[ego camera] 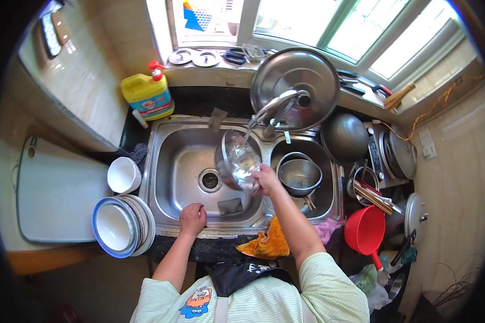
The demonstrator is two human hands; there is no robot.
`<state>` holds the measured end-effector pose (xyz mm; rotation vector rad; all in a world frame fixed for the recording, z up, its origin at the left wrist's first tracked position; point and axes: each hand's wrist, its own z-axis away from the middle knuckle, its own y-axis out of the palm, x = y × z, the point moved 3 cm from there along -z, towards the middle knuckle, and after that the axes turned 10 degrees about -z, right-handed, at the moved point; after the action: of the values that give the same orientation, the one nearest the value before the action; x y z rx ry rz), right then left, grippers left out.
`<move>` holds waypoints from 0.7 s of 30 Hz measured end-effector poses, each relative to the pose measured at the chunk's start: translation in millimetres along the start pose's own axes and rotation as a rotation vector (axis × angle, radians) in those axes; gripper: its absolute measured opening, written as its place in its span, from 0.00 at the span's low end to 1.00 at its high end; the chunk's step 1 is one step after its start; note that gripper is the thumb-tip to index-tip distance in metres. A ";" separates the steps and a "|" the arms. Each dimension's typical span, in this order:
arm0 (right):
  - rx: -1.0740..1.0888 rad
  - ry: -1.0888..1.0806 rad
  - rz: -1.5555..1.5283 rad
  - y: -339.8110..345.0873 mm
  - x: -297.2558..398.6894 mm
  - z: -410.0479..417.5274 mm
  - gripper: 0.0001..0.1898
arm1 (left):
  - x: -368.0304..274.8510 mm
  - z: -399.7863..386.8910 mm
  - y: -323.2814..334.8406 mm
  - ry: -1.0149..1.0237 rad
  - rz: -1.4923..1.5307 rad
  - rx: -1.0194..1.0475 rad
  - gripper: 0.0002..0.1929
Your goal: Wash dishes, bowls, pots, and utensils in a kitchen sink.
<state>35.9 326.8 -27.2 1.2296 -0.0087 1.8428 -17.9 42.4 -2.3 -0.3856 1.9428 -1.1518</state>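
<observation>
My right hand (268, 179) grips the rim of a stainless steel bowl (225, 159), which is tilted over the right side of the large sink basin (173, 161). Water runs from the faucet (275, 104) into the bowl and splashes inside it. My left hand (192, 219) rests on the sink's front edge, fingers curled, with nothing visible in it. Between the hands a grey scouring pad (230, 206) lies on the basin floor, near the drain (210, 180). Nested metal pots (300, 176) sit in the smaller basin, with chopsticks (309, 202) beneath them.
Stacked plates and bowls (114, 226) and a white bowl (124, 175) stand left of the sink. A yellow detergent jug (148, 97) is behind. A large lid (295, 87) leans behind the faucet. Orange cloth (270, 242) hangs in front; a red ladle (365, 229) lies right.
</observation>
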 end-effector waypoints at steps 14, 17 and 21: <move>-0.315 -0.633 0.826 17.7 45.5 34.1 0.16 | 1.0 2.1 -4.3 -0.049 -0.049 0.044 0.05; -0.276 -0.536 0.937 30.1 52.1 52.6 0.17 | -3.9 -0.7 -5.6 -0.051 -0.066 0.056 0.05; -0.366 -0.580 1.061 34.6 66.3 38.0 0.17 | -6.2 -3.0 2.3 -0.026 -0.047 0.063 0.05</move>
<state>33.6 332.8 56.4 1.5730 -1.4915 2.0600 -16.1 49.2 -0.4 -0.4126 1.8791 -1.2291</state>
